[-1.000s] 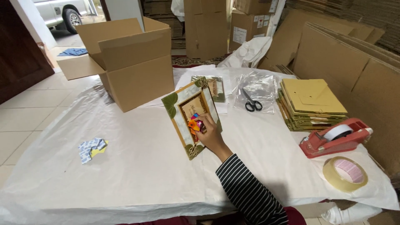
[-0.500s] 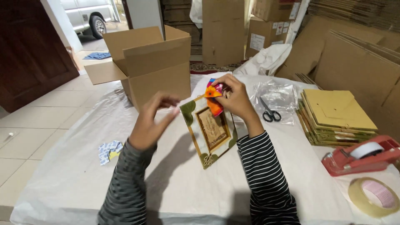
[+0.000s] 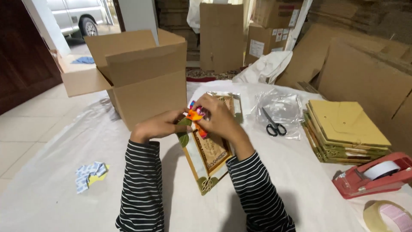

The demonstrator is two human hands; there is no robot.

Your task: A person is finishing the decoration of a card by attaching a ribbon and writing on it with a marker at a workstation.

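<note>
A green-and-gold picture frame [image 3: 207, 158] with leaf ornaments is held tilted above the white-covered table [image 3: 64, 193]. My left hand [image 3: 159, 126] grips its upper left corner. My right hand [image 3: 219, 118] rests on the frame's top edge and pinches a small orange and pink object [image 3: 195, 116] against it. Both sleeves are black-and-white striped. Behind my hands another frame [image 3: 231, 103] lies flat in clear wrap, partly hidden.
An open cardboard box [image 3: 141, 81] stands at the back left. Black scissors [image 3: 271, 124] lie on a clear plastic bag. A stack of frames [image 3: 343, 131] sits at right, a red tape dispenser [image 3: 373, 176] and tape roll [image 3: 392, 217] nearer. Small blue-white packets [image 3: 89, 174] lie at left.
The view has swung left. My left hand came up and took the frame's corner. Both hands now sit closer together on the frame, with the orange object pressed at its top.
</note>
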